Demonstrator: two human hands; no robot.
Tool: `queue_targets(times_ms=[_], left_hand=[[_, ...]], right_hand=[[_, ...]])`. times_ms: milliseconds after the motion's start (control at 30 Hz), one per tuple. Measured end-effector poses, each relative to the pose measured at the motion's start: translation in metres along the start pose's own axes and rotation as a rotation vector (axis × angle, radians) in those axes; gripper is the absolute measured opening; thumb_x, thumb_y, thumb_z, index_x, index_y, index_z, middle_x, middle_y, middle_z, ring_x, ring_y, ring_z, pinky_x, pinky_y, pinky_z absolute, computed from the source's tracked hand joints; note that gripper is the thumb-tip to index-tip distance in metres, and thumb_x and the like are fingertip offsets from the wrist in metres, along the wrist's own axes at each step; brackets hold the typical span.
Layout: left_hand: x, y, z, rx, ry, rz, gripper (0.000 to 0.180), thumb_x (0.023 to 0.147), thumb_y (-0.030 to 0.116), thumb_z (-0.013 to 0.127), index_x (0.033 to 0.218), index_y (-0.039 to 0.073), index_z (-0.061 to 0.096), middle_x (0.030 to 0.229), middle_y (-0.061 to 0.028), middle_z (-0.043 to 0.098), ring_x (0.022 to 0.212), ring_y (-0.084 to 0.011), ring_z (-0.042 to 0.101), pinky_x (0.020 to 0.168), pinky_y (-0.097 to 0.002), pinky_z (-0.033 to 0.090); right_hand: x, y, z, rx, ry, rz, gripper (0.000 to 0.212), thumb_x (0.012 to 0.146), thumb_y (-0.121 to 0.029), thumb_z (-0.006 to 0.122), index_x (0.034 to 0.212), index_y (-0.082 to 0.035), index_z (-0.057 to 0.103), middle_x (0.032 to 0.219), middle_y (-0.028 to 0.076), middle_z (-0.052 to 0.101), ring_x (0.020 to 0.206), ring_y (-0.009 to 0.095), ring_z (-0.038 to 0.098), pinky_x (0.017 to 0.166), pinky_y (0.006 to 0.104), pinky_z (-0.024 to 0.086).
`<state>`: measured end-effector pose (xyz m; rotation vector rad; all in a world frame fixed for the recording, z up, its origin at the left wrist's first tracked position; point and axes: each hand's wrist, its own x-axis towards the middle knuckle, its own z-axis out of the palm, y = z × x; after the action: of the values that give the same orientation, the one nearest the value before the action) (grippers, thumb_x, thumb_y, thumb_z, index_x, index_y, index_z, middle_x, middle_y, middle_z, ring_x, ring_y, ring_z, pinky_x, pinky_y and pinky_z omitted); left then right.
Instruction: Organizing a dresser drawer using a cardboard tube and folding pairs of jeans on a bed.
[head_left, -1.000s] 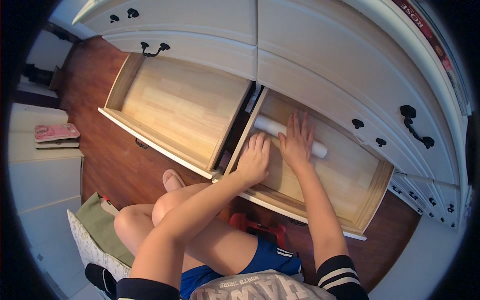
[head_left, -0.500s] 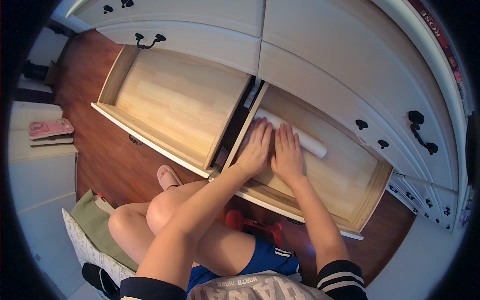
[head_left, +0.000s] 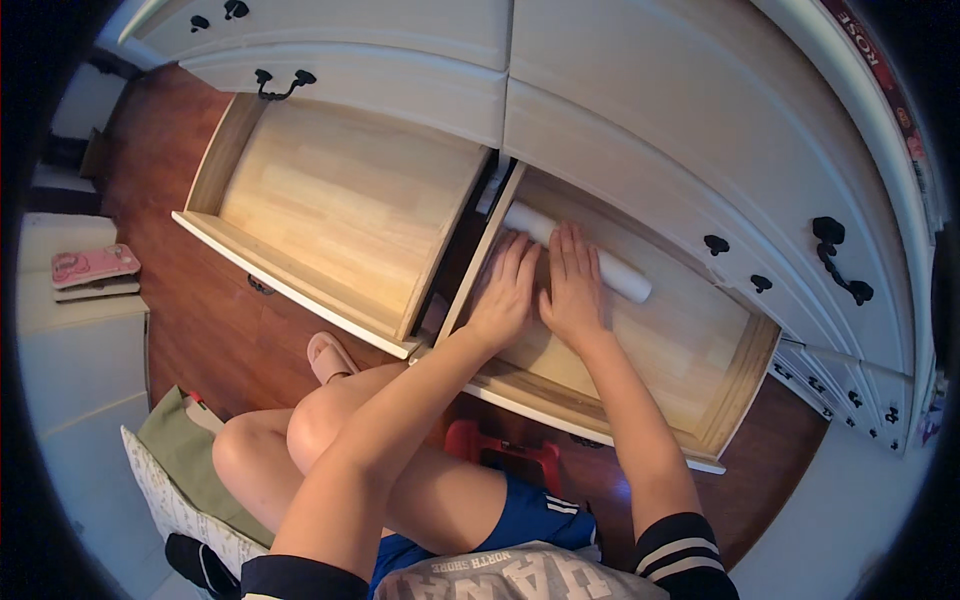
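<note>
A white roll (head_left: 622, 276) of sheet material, perhaps liner, lies slantwise in the open right-hand drawer (head_left: 690, 350), towards its back left. My left hand (head_left: 505, 290) rests flat near the drawer's left side, fingertips at the near side of the roll's left end. Beside it, my right hand (head_left: 573, 285) lies flat with its fingers stretched over the middle of the roll. Neither hand grips anything. Whether a thin sheet lies under my palms I cannot tell.
A second drawer (head_left: 340, 200) stands open at the left, its bare wood bottom showing. The white dresser front (head_left: 620, 90) with black handles rises beyond. A red stool (head_left: 500, 445) is below the right drawer. Pink-topped items (head_left: 95, 263) lie on a white cabinet at left.
The right hand's fingers have slid a little farther away from me over the roll, and the roll has shifted slightly away too. The left hand has hardly moved. The whole view has shifted slightly.
</note>
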<state>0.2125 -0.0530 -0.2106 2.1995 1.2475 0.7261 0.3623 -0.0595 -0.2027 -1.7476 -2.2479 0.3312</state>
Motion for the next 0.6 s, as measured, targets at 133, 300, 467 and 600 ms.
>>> queue_targets(times_ms=[133, 300, 467, 600], left_hand=[[0.001, -0.002, -0.003, -0.034, 0.020, 0.010, 0.063, 0.075, -0.003, 0.051, 0.136, -0.006, 0.034, 0.143, -0.0283, 0.028, 0.136, -0.0458, 0.025, 0.114, -0.0489, 0.024], [-0.001, -0.003, -0.002, -0.014, 0.026, -0.009, 0.068, 0.070, -0.011, 0.048, 0.136, -0.007, 0.033, 0.139, -0.0295, 0.030, 0.131, -0.0478, 0.030, 0.112, -0.0499, 0.027], [-0.003, -0.006, 0.000, 0.007, 0.012, -0.031, 0.069, 0.072, -0.008, 0.048, 0.139, -0.007, 0.031, 0.144, -0.0285, 0.027, 0.134, -0.0463, 0.027, 0.113, -0.0487, 0.025], [0.004, -0.005, 0.006, 0.038, -0.012, 0.071, 0.067, 0.075, -0.003, 0.047, 0.140, -0.009, 0.030, 0.146, -0.0283, 0.026, 0.138, -0.0451, 0.023, 0.115, -0.0478, 0.023]], right_hand=[[-0.005, 0.000, 0.011, 0.009, 0.093, -0.021, 0.068, 0.077, -0.012, 0.059, 0.139, 0.005, 0.037, 0.148, 0.022, 0.033, 0.140, 0.036, 0.028, 0.114, 0.0519, 0.023], [0.014, 0.025, 0.025, 0.171, 0.314, -0.029, 0.054, 0.077, 0.006, 0.054, 0.130, 0.000, 0.051, 0.137, 0.016, 0.051, 0.129, 0.034, 0.045, 0.106, 0.0474, 0.035], [0.016, 0.024, 0.026, 0.182, 0.281, -0.048, 0.054, 0.077, 0.004, 0.055, 0.131, -0.001, 0.051, 0.136, 0.015, 0.051, 0.127, 0.033, 0.046, 0.107, 0.0464, 0.035], [0.014, 0.019, 0.029, 0.122, 0.290, -0.007, 0.051, 0.079, 0.001, 0.054, 0.130, 0.001, 0.051, 0.135, 0.018, 0.051, 0.127, 0.034, 0.046, 0.109, 0.0488, 0.033]])
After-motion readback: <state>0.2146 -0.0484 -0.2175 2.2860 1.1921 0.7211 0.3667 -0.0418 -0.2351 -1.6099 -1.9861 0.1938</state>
